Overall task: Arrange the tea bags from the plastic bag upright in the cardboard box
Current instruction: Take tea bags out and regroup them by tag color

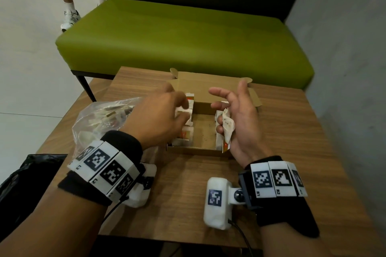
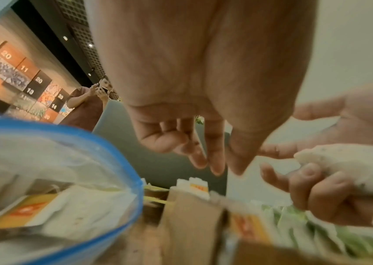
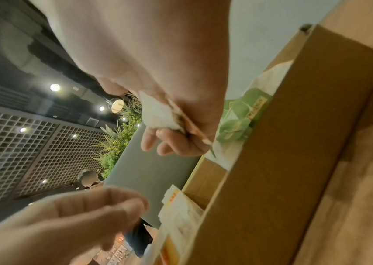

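An open cardboard box [image 1: 203, 148] sits mid-table, with orange-labelled tea bags [image 1: 186, 135] upright along its left wall and more tea bags [image 3: 237, 122], green-tinted, along its right wall. My left hand [image 1: 177, 110] hovers over the left row, fingers relaxed and holding nothing; the left wrist view shows the fingers [image 2: 212, 157] hanging above the bags. My right hand [image 1: 225, 117] is over the box's right side, its lower fingers curled round a white tea bag [image 1: 227, 129], index and thumb stretched out. The clear plastic bag [image 1: 98, 123] with a blue zip rim [image 2: 124, 161] lies left of the box, holding several tea bags.
The wooden table [image 1: 188, 194] is small, with edges close on every side. A green bench [image 1: 183, 37] stands behind it and a grey wall [image 1: 344, 69] to the right. A black bag [image 1: 25, 183] sits at the lower left. A person's legs [image 1: 69, 6] stand far left.
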{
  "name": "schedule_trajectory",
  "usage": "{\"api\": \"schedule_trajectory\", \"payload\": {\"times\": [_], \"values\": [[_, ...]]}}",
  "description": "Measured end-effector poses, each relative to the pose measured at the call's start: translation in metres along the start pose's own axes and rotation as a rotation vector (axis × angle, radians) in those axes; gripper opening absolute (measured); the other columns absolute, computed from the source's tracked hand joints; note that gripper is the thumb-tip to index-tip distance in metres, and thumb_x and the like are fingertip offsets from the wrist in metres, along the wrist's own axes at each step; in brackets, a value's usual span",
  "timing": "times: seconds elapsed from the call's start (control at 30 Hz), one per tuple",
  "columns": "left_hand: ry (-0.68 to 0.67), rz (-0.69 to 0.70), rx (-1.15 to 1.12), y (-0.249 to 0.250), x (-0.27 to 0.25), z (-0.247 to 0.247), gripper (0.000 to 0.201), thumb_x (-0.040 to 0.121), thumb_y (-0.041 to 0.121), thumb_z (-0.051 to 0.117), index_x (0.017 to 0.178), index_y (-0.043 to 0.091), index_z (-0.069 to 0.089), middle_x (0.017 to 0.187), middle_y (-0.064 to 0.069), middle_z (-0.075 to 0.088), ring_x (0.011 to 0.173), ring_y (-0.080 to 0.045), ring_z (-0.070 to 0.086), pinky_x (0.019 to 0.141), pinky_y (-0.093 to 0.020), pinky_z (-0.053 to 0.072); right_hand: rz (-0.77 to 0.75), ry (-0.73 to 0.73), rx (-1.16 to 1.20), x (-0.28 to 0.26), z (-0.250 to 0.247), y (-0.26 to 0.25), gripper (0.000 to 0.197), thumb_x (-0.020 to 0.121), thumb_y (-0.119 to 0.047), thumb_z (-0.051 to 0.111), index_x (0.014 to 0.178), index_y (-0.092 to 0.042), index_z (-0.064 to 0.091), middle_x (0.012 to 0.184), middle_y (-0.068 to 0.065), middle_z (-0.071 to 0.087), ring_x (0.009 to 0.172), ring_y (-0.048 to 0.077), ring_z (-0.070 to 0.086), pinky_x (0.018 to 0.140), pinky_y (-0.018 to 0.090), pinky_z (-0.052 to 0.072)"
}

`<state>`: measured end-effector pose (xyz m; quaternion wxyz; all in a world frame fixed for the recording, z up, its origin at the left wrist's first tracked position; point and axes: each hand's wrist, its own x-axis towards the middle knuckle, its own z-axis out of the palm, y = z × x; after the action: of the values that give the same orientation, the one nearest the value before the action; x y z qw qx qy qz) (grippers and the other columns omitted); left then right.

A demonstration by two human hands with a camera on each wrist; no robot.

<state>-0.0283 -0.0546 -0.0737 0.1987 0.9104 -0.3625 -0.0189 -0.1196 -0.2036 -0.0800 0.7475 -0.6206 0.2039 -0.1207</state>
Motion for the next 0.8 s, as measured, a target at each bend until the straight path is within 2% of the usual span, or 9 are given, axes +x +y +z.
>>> {"api": "schedule_trajectory", "payload": {"times": [0.07,0.17,0.23,0.3,0.4,0.5,0.6,0.7,0.8], "values": [[0.095,0.023,-0.196,0.015,0.0,-0.006,0.021,0.091,0.048,0.059,0.1,0.03,0.064,0.096,0.015,0.059,0.08,0.0,0.054,0.064,-0.019,0.04,0.009,-0.025,0.147,-0.002,-0.002,-0.003,0.076,0.097,-0.072,0.016,0.123,-0.022,0.066,0.105,0.007,0.054,0.076,0.01,0.057,0.054,0.021,0.047],[0.008,0.048,-0.458,0.039,-0.003,-0.006,0.025,0.084,0.053,0.067,0.092,0.03,0.065,0.079,0.013,0.067,0.069,0.003,0.06,0.055,-0.012,0.044,0.004,-0.086,0.297,-0.003,-0.002,-0.004,0.083,0.092,-0.08,0.017,0.13,-0.023,0.064,0.115,0.011,0.049,0.102,0.025,0.062,0.077,0.037,0.056],[-0.041,0.066,-0.488,0.047,-0.004,0.003,0.028,0.08,0.05,0.073,0.094,0.03,0.062,0.076,0.012,0.067,0.066,0.002,0.061,0.059,-0.014,0.047,0.0,-0.11,0.35,-0.005,0.0,-0.005,0.086,0.089,-0.083,0.018,0.135,-0.024,0.06,0.117,0.01,0.047,0.102,0.022,0.061,0.075,0.035,0.055],[-0.046,0.029,-0.52,0.047,-0.003,0.01,0.023,0.081,0.039,0.075,0.095,0.032,0.058,0.076,0.01,0.067,0.066,0.0,0.063,0.06,-0.021,0.05,-0.006,-0.107,0.332,-0.006,0.001,-0.005,0.088,0.086,-0.085,0.017,0.139,-0.027,0.057,0.126,0.008,0.048,0.112,0.02,0.06,0.081,0.035,0.056],[0.0,-0.094,-0.658,0.041,0.001,0.01,0.017,0.085,0.014,0.067,0.093,0.027,0.059,0.077,0.001,0.067,0.063,-0.013,0.068,0.055,-0.031,0.054,-0.006,-0.095,0.288,-0.006,0.002,-0.004,0.082,0.084,-0.083,0.026,0.14,-0.032,0.055,0.145,0.009,0.046,0.132,0.027,0.053,0.103,0.049,0.051],[0.018,-0.188,-0.812,0.035,0.002,0.004,0.013,0.09,0.007,0.065,0.099,0.015,0.061,0.083,-0.008,0.066,0.061,-0.017,0.07,0.052,-0.031,0.055,0.047,-0.12,0.239,-0.006,0.002,-0.005,0.049,0.097,-0.051,0.052,0.138,-0.024,0.052,0.132,0.014,0.061,0.116,0.032,0.066,0.096,0.051,0.054],[0.048,-0.234,-0.894,0.029,0.005,0.002,0.012,0.09,0.01,0.069,0.1,0.014,0.062,0.084,-0.007,0.066,0.065,-0.016,0.07,0.055,-0.025,0.054,0.1,-0.124,0.143,-0.004,0.001,0.0,0.041,0.096,-0.019,0.063,0.136,-0.022,0.051,0.12,0.008,0.071,0.1,0.021,0.071,0.08,0.039,0.059],[0.071,-0.253,-0.94,0.025,0.006,0.002,0.011,0.089,0.011,0.07,0.099,0.012,0.065,0.088,-0.012,0.069,0.07,-0.021,0.071,0.058,-0.026,0.055,0.074,-0.117,0.026,-0.002,0.001,0.007,0.03,0.097,-0.011,0.064,0.126,-0.018,0.06,0.107,0.002,0.075,0.088,0.013,0.072,0.063,0.026,0.055],[0.098,-0.226,-0.9,0.022,0.005,-0.001,0.008,0.088,0.015,0.071,0.095,0.014,0.068,0.085,-0.009,0.069,0.064,-0.014,0.069,0.055,-0.022,0.053,0.056,-0.076,0.009,-0.002,0.002,0.007,0.016,0.099,-0.016,0.063,0.114,-0.018,0.067,0.09,-0.002,0.073,0.073,0.008,0.066,0.06,0.023,0.054]]}}
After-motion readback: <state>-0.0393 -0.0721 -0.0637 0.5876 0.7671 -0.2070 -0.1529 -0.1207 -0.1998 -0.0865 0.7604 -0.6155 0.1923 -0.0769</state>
